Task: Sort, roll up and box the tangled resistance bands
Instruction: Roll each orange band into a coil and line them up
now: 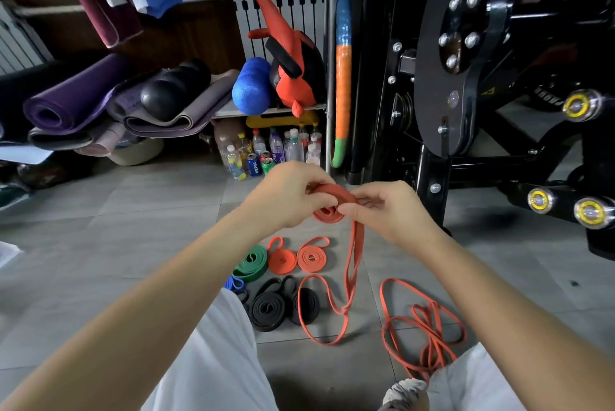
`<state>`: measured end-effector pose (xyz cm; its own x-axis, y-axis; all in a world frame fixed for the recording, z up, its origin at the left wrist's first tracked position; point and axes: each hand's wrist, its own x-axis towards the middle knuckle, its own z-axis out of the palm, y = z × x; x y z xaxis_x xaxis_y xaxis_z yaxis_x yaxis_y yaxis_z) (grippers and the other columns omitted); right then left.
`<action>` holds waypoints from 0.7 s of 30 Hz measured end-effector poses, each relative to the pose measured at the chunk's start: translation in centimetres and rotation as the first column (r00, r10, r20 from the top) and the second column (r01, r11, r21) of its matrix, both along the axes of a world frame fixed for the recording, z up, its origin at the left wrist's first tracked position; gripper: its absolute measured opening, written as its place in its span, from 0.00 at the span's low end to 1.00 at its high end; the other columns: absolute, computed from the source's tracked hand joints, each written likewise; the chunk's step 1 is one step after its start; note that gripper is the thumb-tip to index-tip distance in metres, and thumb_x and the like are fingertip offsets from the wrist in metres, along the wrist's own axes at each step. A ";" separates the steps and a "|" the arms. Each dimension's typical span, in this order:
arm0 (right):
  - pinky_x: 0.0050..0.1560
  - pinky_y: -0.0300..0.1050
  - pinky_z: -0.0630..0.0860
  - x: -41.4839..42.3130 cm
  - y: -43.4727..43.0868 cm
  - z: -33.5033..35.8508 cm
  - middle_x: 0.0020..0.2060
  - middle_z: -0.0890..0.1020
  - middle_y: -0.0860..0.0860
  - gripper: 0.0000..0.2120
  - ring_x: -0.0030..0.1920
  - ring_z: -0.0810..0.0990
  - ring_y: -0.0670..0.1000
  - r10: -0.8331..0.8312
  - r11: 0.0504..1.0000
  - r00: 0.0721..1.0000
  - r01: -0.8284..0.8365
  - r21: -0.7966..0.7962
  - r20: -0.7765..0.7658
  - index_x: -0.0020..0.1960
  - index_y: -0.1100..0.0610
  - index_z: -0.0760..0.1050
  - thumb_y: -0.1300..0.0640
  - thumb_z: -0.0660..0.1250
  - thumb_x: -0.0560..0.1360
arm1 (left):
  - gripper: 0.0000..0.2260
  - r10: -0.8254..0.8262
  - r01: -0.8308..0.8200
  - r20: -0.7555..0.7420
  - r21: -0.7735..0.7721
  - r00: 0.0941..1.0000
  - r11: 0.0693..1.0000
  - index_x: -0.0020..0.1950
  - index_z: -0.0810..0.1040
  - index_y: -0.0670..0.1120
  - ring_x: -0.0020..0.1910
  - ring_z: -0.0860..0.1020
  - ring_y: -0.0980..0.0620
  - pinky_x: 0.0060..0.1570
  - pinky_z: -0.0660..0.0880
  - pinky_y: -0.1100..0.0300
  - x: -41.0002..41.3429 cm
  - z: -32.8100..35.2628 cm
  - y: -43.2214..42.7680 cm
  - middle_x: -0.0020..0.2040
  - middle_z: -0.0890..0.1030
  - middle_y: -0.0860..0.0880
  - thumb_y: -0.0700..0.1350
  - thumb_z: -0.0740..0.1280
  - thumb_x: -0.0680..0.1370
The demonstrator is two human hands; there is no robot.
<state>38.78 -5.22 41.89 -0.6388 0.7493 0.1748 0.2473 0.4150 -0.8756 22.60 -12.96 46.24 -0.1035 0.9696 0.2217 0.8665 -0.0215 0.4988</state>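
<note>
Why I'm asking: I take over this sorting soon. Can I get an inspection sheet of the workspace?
Surface: grey tile floor.
Job's things: orange band half rolled, tail on floor; green roll, orange rolls and black rolls laid down; orange tangle loose; no box seen.
Clutter: bottles, cans.
Hands: left hand and right hand both pinch the band.
Cables: nothing seen.
Surroundings: yoga mats, gym machine.

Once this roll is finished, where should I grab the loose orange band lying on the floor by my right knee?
Probably the loose orange band's far left curve, from above: a single strand lies flat on bare tile there, while nearer you it crosses itself. Your right hand, now pinching the half-rolled orange band, is nearest.
</note>
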 end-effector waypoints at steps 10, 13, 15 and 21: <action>0.47 0.30 0.76 -0.8 -0.5 0.0 0.38 0.85 0.40 0.11 0.44 0.83 0.40 0.000 0.989 0.956 -0.044 -0.141 -0.294 0.44 0.47 0.81 0.63 0.72 0.70 | 0.05 0.045 -0.208 0.950 0.021 0.309 0.978 0.49 0.80 0.42 0.43 0.84 0.50 0.39 0.79 0.64 0.2 -2.9 -1.1 0.43 0.85 0.45 0.36 0.66 0.76; 0.47 0.32 0.77 -1.0 -0.7 0.0 0.39 0.85 0.42 0.11 0.44 0.84 0.43 0.015 0.994 0.958 -0.046 -0.104 -0.286 0.45 0.47 0.81 0.63 0.72 0.71 | 0.06 0.016 -0.181 0.992 0.007 0.124 0.983 0.51 0.79 0.40 0.44 0.84 0.48 0.40 0.80 0.63 0.5 -4.0 -1.7 0.44 0.85 0.43 0.37 0.64 0.76; 0.48 0.35 0.78 -0.9 -0.6 0.0 0.40 0.85 0.45 0.10 0.44 0.84 0.44 0.040 0.997 0.976 -0.052 -0.052 -0.212 0.46 0.48 0.82 0.63 0.72 0.71 | 0.05 0.056 -0.157 0.958 -0.012 0.282 0.988 0.51 0.78 0.42 0.48 0.83 0.48 0.45 0.80 0.61 0.2 -4.1 -2.0 0.46 0.85 0.45 0.37 0.64 0.77; 0.47 0.38 0.77 -1.7 -0.3 0.7 0.39 0.86 0.49 0.06 0.41 0.83 0.43 0.091 0.984 0.991 -0.105 0.146 0.098 0.47 0.54 0.84 0.59 0.73 0.71 | 0.19 0.002 -0.020 -0.244 -0.070 0.970 0.997 0.65 0.72 0.51 0.59 0.75 0.51 0.55 0.70 0.58 -0.2 -1.2 -1.5 0.59 0.77 0.52 0.47 0.69 0.74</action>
